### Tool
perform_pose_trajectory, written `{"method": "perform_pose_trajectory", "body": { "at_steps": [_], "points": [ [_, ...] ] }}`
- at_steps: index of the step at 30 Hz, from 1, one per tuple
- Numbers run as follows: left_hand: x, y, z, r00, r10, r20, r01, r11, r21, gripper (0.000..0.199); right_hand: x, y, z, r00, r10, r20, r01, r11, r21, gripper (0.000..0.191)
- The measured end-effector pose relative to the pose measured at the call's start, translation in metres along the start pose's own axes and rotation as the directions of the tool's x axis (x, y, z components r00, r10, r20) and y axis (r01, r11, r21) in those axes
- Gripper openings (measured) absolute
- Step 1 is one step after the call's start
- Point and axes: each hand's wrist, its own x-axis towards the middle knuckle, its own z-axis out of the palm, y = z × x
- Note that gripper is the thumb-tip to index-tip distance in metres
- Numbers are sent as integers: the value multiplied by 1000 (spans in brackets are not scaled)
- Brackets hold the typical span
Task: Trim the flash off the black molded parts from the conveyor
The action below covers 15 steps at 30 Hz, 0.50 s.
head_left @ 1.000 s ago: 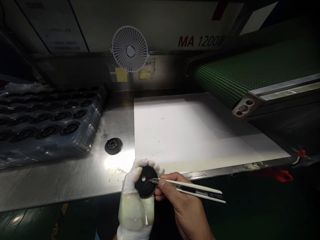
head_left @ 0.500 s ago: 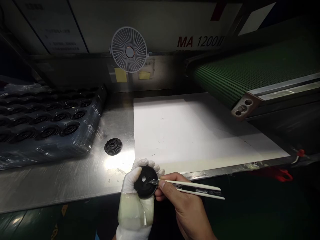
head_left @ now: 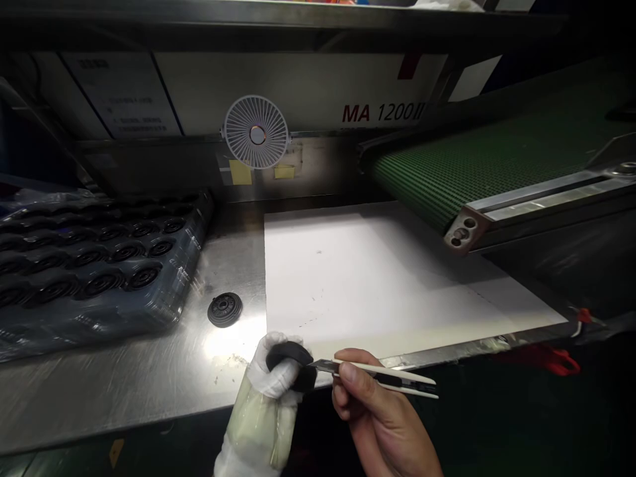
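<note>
My left hand point(head_left: 271, 381), in a white glove with clear tape round the wrist, is closed on a round black plastic part point(head_left: 293, 354), which is tilted and partly covered by the thumb. From the right, my bare right hand point(head_left: 375, 404) grips a white and black utility knife point(head_left: 405, 382). Its blade points left at the edge of the black part; whether they touch I cannot tell. Another black disc with raised rings point(head_left: 225, 309) lies on the metal table, left of the white sheet.
Stacked clear trays point(head_left: 169, 298) of black discs stand at the left. A white sheet point(head_left: 358, 278) covers part of the metal table point(head_left: 124, 384). A green conveyor point(head_left: 477, 159) juts in from the right, a small fan point(head_left: 257, 132) is at the back, and red-handled pliers point(head_left: 556, 360) hang at the front edge.
My left hand has turned the black part from face-on to tilted, its thumb now across it. The knife has shifted slightly right with my right hand. The camera view has tipped up.
</note>
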Motion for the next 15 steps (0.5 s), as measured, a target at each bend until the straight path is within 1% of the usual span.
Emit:
{"method": "perform_pose_trajectory", "body": {
  "at_steps": [2, 4, 6, 8, 10, 12, 15],
  "points": [
    [-3, 1, 6, 998, -13, 53, 12, 1000, 21, 14, 0, 0, 3, 1000, -8, -8, 7, 1000, -27, 25],
    [-7, 3, 12, 997, -22, 74, 19, 999, 29, 11, 0, 0, 5, 1000, -8, -12, 7, 999, -42, 26],
    [-9, 3, 15, 999, -33, 42, 33, 999, 11, 9, 0, -1, 5, 1000, -4, -16, 3, 999, -40, 27],
    [-9, 2, 16, 998, -60, -14, 59, 998, -35, 10, -1, -1, 5, 1000, -9, -26, 8, 1000, -28, 29],
    [-8, 0, 14, 994, -97, -43, 94, 992, -80, 14, -3, 0, 6, 999, -16, -29, 16, 1000, -16, 30],
    [-7, -2, 11, 992, -118, -45, 113, 987, -111, 22, -4, 2, 8, 999, -22, -25, 22, 1000, -5, 31],
    [-7, -7, 6, 990, -119, -69, 109, 984, -139, 42, -8, 5, 12, 999, -30, -26, 29, 1000, -5, 32]
  ]
}}
